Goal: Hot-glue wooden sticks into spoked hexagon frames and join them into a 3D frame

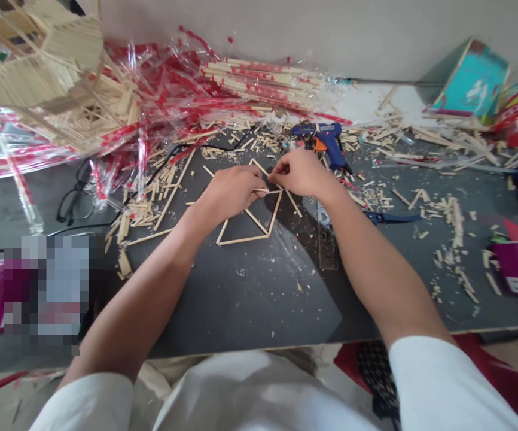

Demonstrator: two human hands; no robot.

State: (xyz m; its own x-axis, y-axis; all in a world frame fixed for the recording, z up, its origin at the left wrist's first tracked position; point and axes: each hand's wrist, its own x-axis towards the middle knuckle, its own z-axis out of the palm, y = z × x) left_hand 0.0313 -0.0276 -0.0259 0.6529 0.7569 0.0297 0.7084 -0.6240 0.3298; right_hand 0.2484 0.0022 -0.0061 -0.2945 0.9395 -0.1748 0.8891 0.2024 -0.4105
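My left hand [232, 191] and my right hand [297, 173] meet above a triangular frame of thin wooden sticks [243, 239] lying on the dark grey tabletop [250, 299]. The left fingertips pinch a thin stick [261, 190] at the frame's upper part. The right fingertips grip the frame near its top corner, and both hands hide that joint. A blue and orange hot glue gun [326, 140] lies just beyond my right hand, apart from it.
Wood offcuts and chips litter the table around the frame. Behind it lie red-printed cellophane and a bundle of sticks [259, 84], with a large stick model [48, 72] at top left. Nearby are glasses [77, 194], a clear ruler [326, 239] and blue-handled scissors [391, 218].
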